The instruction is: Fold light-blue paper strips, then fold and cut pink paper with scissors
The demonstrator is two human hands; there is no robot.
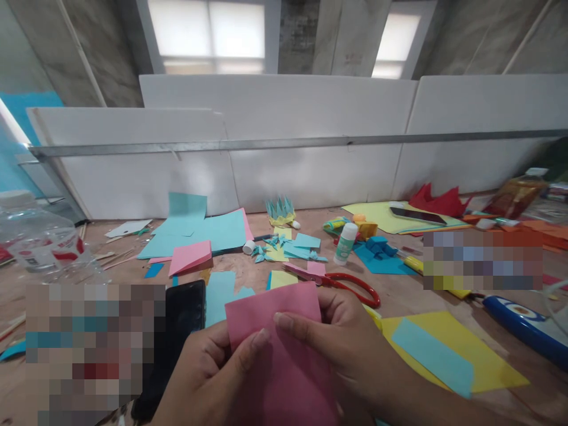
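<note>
A pink sheet of paper [288, 367] is held up at the near edge of the table, between my two hands. My left hand [217, 367] pinches its left side, thumb on the front and fingers behind. On the right side my right hand [341, 337] grips it the same way, the two thumbs close together near the top. The fingers behind the paper are mostly hidden. Just beyond the paper lie red-handled scissors [355, 287], and a glue stick [345, 244] stands upright behind them. A black phone [181, 331] lies left of my left hand.
Light blue sheets [222, 231], a folded pink piece [190, 257] and a yellow sheet [457, 349] lie around. A small paper crown [280, 212] stands at the back near the white panels [310, 171]. Plastic bottles [39, 242] are at the left. Two patches are pixelated.
</note>
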